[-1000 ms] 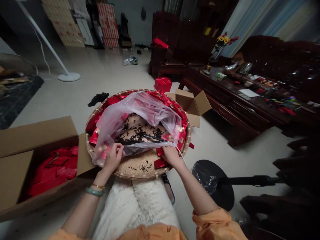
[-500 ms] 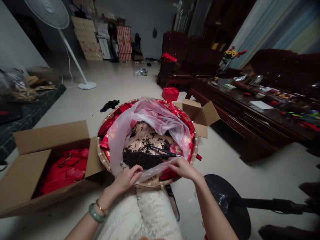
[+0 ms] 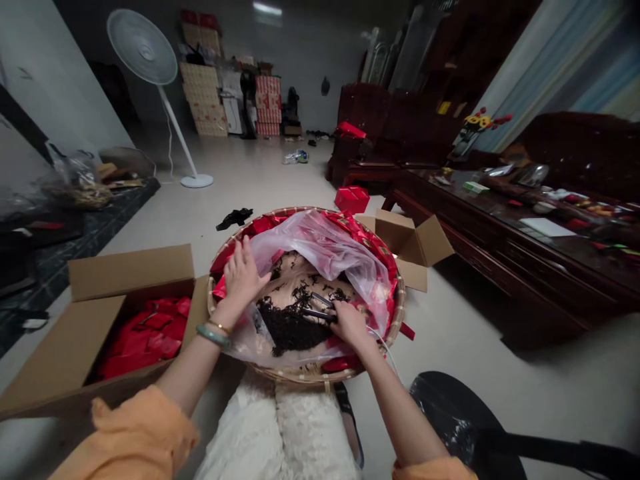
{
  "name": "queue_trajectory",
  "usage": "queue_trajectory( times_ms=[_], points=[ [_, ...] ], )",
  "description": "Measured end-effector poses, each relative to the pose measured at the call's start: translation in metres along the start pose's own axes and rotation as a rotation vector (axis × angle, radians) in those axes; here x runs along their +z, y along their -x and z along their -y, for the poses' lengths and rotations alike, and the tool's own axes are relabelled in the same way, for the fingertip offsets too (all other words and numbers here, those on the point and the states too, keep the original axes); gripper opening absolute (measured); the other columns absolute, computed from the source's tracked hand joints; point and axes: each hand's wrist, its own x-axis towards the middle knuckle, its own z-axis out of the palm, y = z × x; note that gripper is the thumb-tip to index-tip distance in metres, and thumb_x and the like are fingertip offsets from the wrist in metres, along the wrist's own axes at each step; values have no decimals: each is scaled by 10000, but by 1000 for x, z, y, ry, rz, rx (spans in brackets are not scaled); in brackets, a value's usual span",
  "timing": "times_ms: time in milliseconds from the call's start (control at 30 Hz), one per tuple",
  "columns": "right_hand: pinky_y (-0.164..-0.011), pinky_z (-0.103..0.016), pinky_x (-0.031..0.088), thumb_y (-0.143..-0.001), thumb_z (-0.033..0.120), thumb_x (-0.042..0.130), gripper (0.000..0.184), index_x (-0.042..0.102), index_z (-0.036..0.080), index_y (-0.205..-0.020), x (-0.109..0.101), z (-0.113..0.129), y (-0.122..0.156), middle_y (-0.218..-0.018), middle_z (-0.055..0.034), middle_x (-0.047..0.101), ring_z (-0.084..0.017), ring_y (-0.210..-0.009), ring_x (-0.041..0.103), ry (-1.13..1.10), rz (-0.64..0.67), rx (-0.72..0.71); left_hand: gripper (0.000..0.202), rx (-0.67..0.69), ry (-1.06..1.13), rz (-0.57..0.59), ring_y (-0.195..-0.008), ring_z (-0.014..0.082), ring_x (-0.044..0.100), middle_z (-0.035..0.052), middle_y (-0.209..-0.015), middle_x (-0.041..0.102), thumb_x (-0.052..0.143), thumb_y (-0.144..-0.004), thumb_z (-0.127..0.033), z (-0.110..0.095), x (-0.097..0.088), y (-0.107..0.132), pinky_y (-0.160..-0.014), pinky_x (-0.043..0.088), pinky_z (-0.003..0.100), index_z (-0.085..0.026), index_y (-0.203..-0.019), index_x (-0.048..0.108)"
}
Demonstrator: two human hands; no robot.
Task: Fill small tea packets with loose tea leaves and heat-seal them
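My right hand (image 3: 350,325) is gripping the black tongs (image 3: 319,310), which are no longer lying on the tea as they were a moment ago; its fingers (image 3: 356,328) are curled closed around the handle, and the two slim arms of the tongs are standing slightly apart, reaching past my fingertips and over the heap; my left hand (image 3: 243,277) is now up at the far-left side of the opening, palm down, its fingers (image 3: 237,257) spread wide; it is open, and I cannot see it gripping anything, though it is pressing near the crumpled clear plastic bag (image 3: 325,250) and the red foil packets (image 3: 340,223) bunched along the rim; the loose dark tea leaves (image 3: 290,327) are lying in a heap inside the mouth of the bag, directly beneath the tongs, with a thin scatter of leaves spreading across the pale surface behind them; the bag and packets are sitting in a round woven bamboo basket (image 3: 306,377), which is resting over my knees in a white lace skirt (image 3: 280,427); an open cardboard carton (image 3: 130,273) filled with more red packets (image 3: 145,337) is standing just to my left, while a smaller open carton (image 3: 415,243) is sitting just beyond the basket on the right
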Motion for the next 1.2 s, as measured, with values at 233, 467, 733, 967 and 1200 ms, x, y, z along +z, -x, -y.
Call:
queue_trajectory(
  times_ms=[233, 467, 733, 967, 1200],
  points=[
    [-703, -284, 418, -714, 192, 548, 244, 555, 188, -959, -14, -26, 18, -951, -69, 641, -215, -876, 592, -361, -226, 47, 602, -132, 305, 178, -937, 293, 644, 148, -1052, 680, 485, -660, -89, 6, 30, -6, -786, 496, 363, -146, -1259, 509],
    [-647, -313, 429, -725, 266, 496, 143, 527, 201, -848, -15, -36, 19, -774, -40, 616, -216, -723, 575, -620, -466, 155, 406, -154, 827, 430, -707, 210, 627, 36, -783, 697, 479, -602, -163, -27, 14, 43, -639, 487, 287, -122, -953, 679],
    [-836, -376, 446, -729, 441, 596, 424, 483, 177, -1042, -13, -31, 9, -1097, -128, 562, -269, -1033, 533, -558, -628, 121, 535, -78, 837, 614, -678, 207, 612, 47, -795, 674, 619, -650, -353, -28, -22, 66, -574, 459, 277, -159, -1148, 601],
    [-817, -376, 465, -748, 405, 584, 495, 466, 164, -1164, -6, -28, -4, -1129, -130, 582, -260, -999, 580, -588, -498, 68, 218, -11, 488, 441, -873, 289, 631, 100, -849, 688, 569, -752, -360, -28, -6, 58, -760, 470, 366, -183, -846, 658],
    [-862, -391, 446, -756, 412, 574, 487, 495, 151, -1160, 0, -28, 2, -1115, -137, 598, -280, -1045, 568, -601, -486, 100, 337, -166, 1144, 361, -804, 193, 628, 70, -897, 691, 576, -772, -435, -64, -21, 9, -736, 506, 305, -131, -909, 624]
  ],
)
